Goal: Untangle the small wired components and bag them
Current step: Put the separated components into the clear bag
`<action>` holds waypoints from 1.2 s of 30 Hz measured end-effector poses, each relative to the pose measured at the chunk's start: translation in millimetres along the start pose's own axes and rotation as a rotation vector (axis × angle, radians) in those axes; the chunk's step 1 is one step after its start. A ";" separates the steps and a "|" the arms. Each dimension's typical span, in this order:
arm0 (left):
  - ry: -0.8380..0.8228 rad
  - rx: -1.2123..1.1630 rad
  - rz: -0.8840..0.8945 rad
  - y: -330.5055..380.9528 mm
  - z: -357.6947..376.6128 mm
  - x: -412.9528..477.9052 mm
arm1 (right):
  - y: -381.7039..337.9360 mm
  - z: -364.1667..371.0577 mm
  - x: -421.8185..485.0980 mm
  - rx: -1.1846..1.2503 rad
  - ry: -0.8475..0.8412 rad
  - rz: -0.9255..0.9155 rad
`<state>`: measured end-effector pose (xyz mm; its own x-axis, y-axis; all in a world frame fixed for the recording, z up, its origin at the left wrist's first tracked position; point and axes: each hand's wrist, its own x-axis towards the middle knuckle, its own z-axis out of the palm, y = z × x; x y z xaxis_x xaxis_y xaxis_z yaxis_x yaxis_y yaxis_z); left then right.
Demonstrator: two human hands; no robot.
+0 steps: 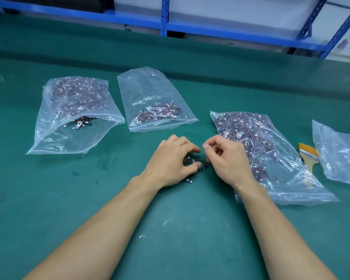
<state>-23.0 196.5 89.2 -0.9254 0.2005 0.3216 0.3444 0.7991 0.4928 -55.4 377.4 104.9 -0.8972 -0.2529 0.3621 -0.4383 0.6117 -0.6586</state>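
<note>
Parts with thin wires (188,160) sit clumped well in from the near edge of the surface (109,201), gripped in the curled left hand (173,161) so the right hand (225,159), pinching one of them, can likely tease it free for bagging.

On the green table mat (170,229), the left hand (174,160) curls its fingers over a small tangle of dark wired components (189,160). The right hand (228,160) presses thumb to forefinger and appears to pinch the thin wire of a single dark component (205,167) hanging between the hands. Four clear plastic bags lie beyond: an open-mouthed left bag (73,126), a middle bag (154,93), a full right bag (271,154) and a far-right bag (339,154).
</note>
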 end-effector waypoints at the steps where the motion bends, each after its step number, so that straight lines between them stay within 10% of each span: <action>1: 0.005 0.001 -0.005 -2.8 -1.9 -0.7 | -2.3 -1.6 -0.4 -0.017 -0.002 -0.013; 18: -0.069 -0.021 -0.005 -7.0 -1.8 -4.1 | -27.9 -86.7 -28.3 -0.630 -0.767 0.152; 23: -0.084 -0.001 0.005 -7.1 -0.9 -3.5 | -20.1 -78.2 -22.3 -0.526 -0.681 0.127; 31: -0.094 0.027 0.004 -7.8 -0.7 -2.2 | -15.7 -9.6 41.2 -0.335 -0.069 0.007; 36: -0.099 0.032 0.006 -6.3 -1.2 -3.3 | -27.7 12.8 70.2 -0.184 -0.120 -0.032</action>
<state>-21.9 190.1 86.1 -0.9350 0.2587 0.2425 0.3460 0.8150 0.4647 -106.9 333.1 140.1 -0.8879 -0.3550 0.2927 -0.4591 0.7253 -0.5130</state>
